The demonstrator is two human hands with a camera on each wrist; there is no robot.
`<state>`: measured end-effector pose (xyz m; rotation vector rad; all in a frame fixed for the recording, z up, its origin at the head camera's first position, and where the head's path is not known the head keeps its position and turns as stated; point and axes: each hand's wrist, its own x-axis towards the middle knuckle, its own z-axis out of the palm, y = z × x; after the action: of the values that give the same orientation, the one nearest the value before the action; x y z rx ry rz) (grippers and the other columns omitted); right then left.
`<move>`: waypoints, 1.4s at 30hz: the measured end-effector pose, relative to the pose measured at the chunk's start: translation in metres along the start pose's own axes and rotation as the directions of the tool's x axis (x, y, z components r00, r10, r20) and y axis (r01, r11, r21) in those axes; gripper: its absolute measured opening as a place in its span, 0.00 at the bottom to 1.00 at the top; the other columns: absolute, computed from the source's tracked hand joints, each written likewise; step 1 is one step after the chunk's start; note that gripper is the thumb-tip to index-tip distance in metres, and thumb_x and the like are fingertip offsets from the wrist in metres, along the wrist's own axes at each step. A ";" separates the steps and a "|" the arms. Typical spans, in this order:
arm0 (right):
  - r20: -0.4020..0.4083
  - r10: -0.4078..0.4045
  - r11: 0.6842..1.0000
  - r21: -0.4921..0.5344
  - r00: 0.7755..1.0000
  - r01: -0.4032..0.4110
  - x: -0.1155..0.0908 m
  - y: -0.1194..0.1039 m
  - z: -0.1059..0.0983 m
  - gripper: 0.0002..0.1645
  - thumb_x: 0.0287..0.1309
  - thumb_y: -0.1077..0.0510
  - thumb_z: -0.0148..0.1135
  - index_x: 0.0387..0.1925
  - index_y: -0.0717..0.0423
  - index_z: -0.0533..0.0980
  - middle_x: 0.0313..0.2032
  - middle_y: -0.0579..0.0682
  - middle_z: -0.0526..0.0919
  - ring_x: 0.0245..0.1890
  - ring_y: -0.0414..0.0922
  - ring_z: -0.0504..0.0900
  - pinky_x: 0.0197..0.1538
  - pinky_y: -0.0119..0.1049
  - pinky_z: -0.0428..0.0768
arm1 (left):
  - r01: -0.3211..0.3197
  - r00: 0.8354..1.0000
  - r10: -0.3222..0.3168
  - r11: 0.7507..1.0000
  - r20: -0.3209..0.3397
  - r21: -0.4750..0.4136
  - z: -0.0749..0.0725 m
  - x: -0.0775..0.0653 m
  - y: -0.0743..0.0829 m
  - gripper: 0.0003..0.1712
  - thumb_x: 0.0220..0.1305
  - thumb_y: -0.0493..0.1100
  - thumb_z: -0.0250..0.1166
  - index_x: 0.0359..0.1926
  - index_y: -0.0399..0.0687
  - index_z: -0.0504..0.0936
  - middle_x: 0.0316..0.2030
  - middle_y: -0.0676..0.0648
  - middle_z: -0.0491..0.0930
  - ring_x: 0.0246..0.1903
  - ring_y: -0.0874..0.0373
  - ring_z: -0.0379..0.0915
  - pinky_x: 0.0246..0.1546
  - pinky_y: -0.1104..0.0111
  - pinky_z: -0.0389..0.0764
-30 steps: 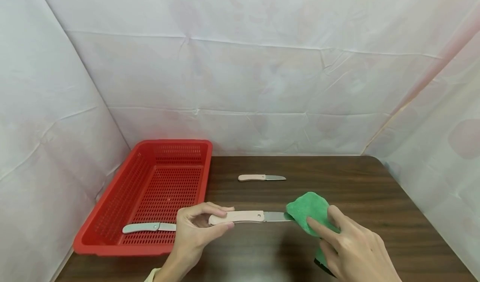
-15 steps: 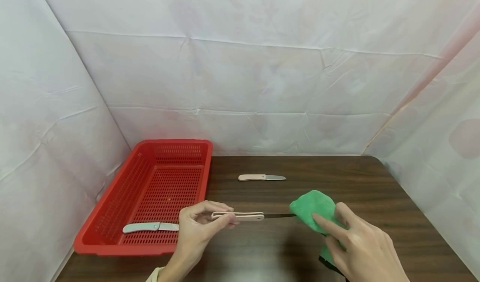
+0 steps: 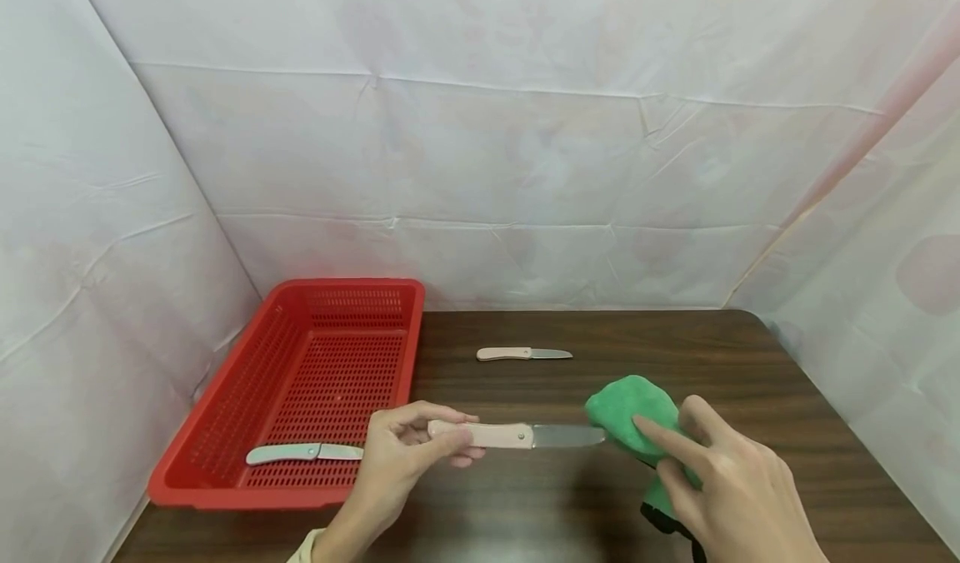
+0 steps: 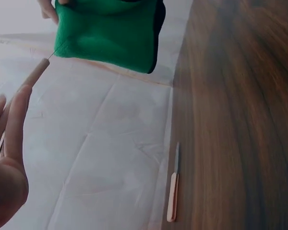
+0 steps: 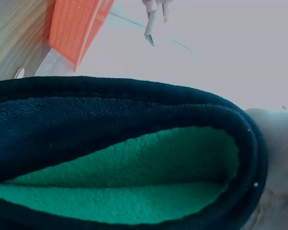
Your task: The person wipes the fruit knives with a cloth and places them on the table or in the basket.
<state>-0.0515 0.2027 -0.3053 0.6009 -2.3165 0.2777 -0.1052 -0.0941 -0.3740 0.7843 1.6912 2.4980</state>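
In the head view my left hand (image 3: 397,459) pinches the pale pink handle of a folding knife (image 3: 491,435) between thumb and fingers. Its blade is unfolded and points right, broad side showing, with the tip right at the edge of a green cloth (image 3: 630,413). My right hand (image 3: 735,480) holds this cloth, index finger laid along it. In the left wrist view the knife appears nearly edge-on, and its blade runs toward the cloth (image 4: 105,33). Folded layers and a dark hem of the cloth (image 5: 134,172) fill much of the right wrist view.
A red perforated basket (image 3: 411,363) stands at the left, with an unfolded pale green-handled knife (image 3: 285,454) inside. Another pink-handled knife (image 3: 506,354) lies unfolded on the dark wooden table (image 3: 712,363) farther back. White sheeting (image 3: 510,163) hangs behind and at both sides.
The held knife turned edge-on, then broad side up again, and shifted slightly right. The cloth has slid right along the blade to its tip, uncovering the blade.
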 end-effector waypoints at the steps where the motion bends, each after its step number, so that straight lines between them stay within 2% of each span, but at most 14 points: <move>1: -0.002 0.002 1.000 0.007 1.000 -0.002 0.000 0.000 0.000 0.28 0.54 0.47 0.33 0.31 0.47 0.82 0.26 0.38 0.63 0.14 0.27 0.49 0.14 0.18 0.48 | 0.032 0.999 -0.032 0.999 -0.003 -0.010 0.000 0.000 0.000 0.14 0.48 0.23 0.61 0.39 0.21 0.74 0.36 0.29 0.77 0.27 0.38 0.77 0.26 0.51 0.76; 5: -0.004 0.015 1.000 0.016 1.000 -0.014 0.002 -0.001 -0.002 0.26 0.54 0.48 0.35 0.32 0.48 0.82 0.26 0.38 0.62 0.14 0.27 0.49 0.14 0.18 0.48 | 0.108 0.994 -0.109 0.994 -0.015 -0.032 0.000 0.001 0.001 0.19 0.43 0.23 0.65 0.40 0.21 0.73 0.38 0.28 0.76 0.28 0.37 0.77 0.27 0.50 0.76; 9: -0.009 0.021 1.000 0.009 1.000 -0.021 0.008 -0.003 -0.004 0.22 0.52 0.51 0.38 0.32 0.47 0.81 0.27 0.39 0.64 0.14 0.28 0.50 0.15 0.18 0.48 | 0.119 0.992 -0.119 0.993 -0.044 0.012 0.000 0.002 -0.001 0.19 0.40 0.24 0.67 0.38 0.23 0.75 0.35 0.30 0.78 0.28 0.40 0.77 0.27 0.52 0.77; 12: -0.038 -0.006 1.000 0.022 0.999 0.007 0.013 -0.005 -0.003 0.21 0.50 0.52 0.40 0.32 0.48 0.81 0.27 0.41 0.65 0.15 0.29 0.52 0.16 0.18 0.48 | 0.092 0.994 -0.088 0.993 -0.057 0.074 -0.001 0.003 -0.003 0.19 0.38 0.26 0.69 0.36 0.25 0.77 0.34 0.32 0.79 0.28 0.46 0.78 0.27 0.57 0.79; 15: -0.056 -0.034 0.999 0.032 0.998 0.036 0.019 -0.011 -0.003 0.24 0.54 0.51 0.37 0.32 0.49 0.81 0.27 0.42 0.65 0.16 0.30 0.54 0.16 0.18 0.50 | 0.060 0.997 -0.054 0.989 -0.051 0.134 -0.001 0.005 -0.005 0.19 0.36 0.27 0.70 0.35 0.27 0.78 0.34 0.34 0.80 0.27 0.54 0.78 0.24 0.63 0.79; 19: -0.050 -0.057 0.998 0.033 0.997 0.059 0.024 -0.020 -0.001 0.28 0.60 0.47 0.33 0.32 0.49 0.81 0.26 0.43 0.65 0.15 0.31 0.55 0.14 0.21 0.53 | 0.039 0.999 -0.035 0.986 -0.031 0.161 0.002 0.007 -0.008 0.18 0.36 0.28 0.71 0.34 0.28 0.79 0.33 0.35 0.80 0.25 0.56 0.77 0.21 0.65 0.79; 23: -0.016 -0.095 0.995 0.031 0.995 0.096 0.026 -0.028 0.004 0.29 0.60 0.49 0.30 0.33 0.48 0.81 0.27 0.45 0.65 0.17 0.33 0.56 0.13 0.22 0.55 | 0.020 0.999 -0.015 0.988 -0.038 0.153 0.006 0.009 -0.010 0.18 0.36 0.29 0.71 0.34 0.27 0.79 0.32 0.35 0.80 0.25 0.54 0.78 0.20 0.64 0.79; 30: 0.015 -0.169 0.986 -0.001 0.986 0.169 0.021 -0.037 0.017 0.31 0.54 0.55 0.25 0.32 0.46 0.80 0.27 0.45 0.65 0.17 0.34 0.56 0.11 0.21 0.50 | -0.051 0.997 0.058 0.989 -0.048 0.139 0.013 0.010 -0.008 0.16 0.35 0.28 0.71 0.31 0.28 0.79 0.31 0.35 0.80 0.25 0.56 0.78 0.19 0.68 0.78; 36: 0.018 -0.186 0.982 -0.017 0.982 0.186 0.017 -0.036 0.020 0.30 0.54 0.55 0.24 0.30 0.45 0.79 0.26 0.45 0.64 0.16 0.35 0.54 0.10 0.22 0.49 | -0.106 0.993 0.109 0.991 -0.036 0.086 0.015 0.009 -0.007 0.15 0.35 0.26 0.70 0.30 0.28 0.79 0.30 0.33 0.80 0.28 0.49 0.79 0.20 0.66 0.79; 42: 0.036 -0.183 0.982 -0.033 0.982 0.185 0.013 -0.030 0.018 0.29 0.54 0.55 0.24 0.30 0.44 0.78 0.26 0.44 0.64 0.15 0.34 0.55 0.10 0.21 0.49 | -0.121 0.992 0.123 0.991 -0.040 0.050 0.013 0.007 -0.005 0.14 0.34 0.24 0.70 0.29 0.30 0.80 0.30 0.31 0.79 0.29 0.48 0.79 0.22 0.64 0.79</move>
<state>-0.0551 0.1654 -0.3089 0.8011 -2.2729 0.1397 -0.1075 -0.0791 -0.3720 0.8705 1.7747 2.5802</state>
